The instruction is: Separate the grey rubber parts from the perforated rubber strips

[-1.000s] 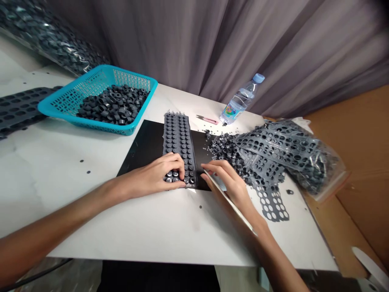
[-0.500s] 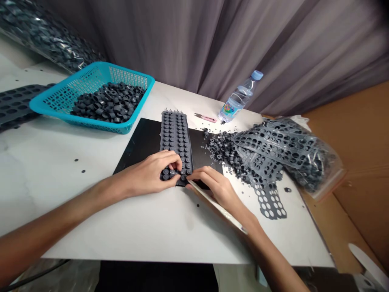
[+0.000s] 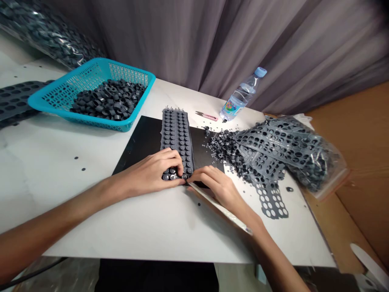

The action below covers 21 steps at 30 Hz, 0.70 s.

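A grey moulded rubber sheet (image 3: 177, 129) with rows of round raised studs lies on a black mat (image 3: 142, 136). My left hand (image 3: 159, 168) rests over the sheet's near end, thumb and index finger closed at its near right corner. Just beside it, my right hand (image 3: 217, 184) is closed around a long, flat, white-edged strip (image 3: 226, 213), which slants down toward my forearm. The strip's tip end is by the fingertips at that same corner. What exactly lies between the fingertips is too small to make out.
A blue basket (image 3: 82, 115) of black rubber rings stands at the left. Pink-handled thread snips (image 3: 206, 116) and a water bottle (image 3: 241, 97) are at the back. Loose rubber bits (image 3: 223, 144), punched sheets (image 3: 270, 142) and a plastic bag (image 3: 322, 166) lie at the right.
My left fingers have shifted slightly right, the thumb now reaching the sheet's near right corner beside my right fingertips. The view has moved a little.
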### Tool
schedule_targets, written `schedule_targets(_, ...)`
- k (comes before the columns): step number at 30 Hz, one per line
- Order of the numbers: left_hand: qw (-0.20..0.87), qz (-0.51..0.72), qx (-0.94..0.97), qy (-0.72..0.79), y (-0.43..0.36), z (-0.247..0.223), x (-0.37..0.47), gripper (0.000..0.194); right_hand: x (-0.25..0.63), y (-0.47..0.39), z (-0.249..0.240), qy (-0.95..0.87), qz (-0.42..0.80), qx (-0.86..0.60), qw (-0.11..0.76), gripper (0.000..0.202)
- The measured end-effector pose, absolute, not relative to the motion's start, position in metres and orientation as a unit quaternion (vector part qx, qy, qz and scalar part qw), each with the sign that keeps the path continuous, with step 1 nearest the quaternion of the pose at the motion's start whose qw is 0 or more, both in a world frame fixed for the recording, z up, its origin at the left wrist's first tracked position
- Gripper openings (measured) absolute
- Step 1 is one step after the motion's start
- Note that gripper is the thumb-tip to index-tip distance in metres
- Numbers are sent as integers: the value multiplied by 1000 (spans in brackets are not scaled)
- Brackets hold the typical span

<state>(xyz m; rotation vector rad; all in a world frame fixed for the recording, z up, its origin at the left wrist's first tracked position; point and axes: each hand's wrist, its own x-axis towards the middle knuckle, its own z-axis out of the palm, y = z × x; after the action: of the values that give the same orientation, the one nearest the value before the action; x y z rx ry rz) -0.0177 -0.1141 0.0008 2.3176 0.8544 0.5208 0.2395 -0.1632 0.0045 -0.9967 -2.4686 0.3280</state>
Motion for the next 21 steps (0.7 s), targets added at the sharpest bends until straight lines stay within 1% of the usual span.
schedule_targets(3,307,195,874,322,-114,0,-18,13,237,-165,3,-900,80,-369,220,22)
schedule_targets(10,322,204,869,315,-112,-4,-19,15,226,-173,2,-927,-63,-337,155,23)
schedule_targets(12,329,203,867,313,-112,-5,-19,17,222,-174,2,-917,-85,-355,164,22)
schedule_targets(14,334,200,866,313,-111,-4,-19,20,220,-173,1,-885,-101,-409,199,24)
schedule_targets(16,336,192,866,316,-111,-4,-19,23,223,-170,1,-839,-96,-478,240,26)
schedule_targets(18,339,184,866,318,-110,-3,-20,25,230,-166,1,-809,-62,-520,267,24)
schedule_targets(21,345,178,868,311,-110,0,-22,25,240,-161,2,-815,32,-501,291,20)
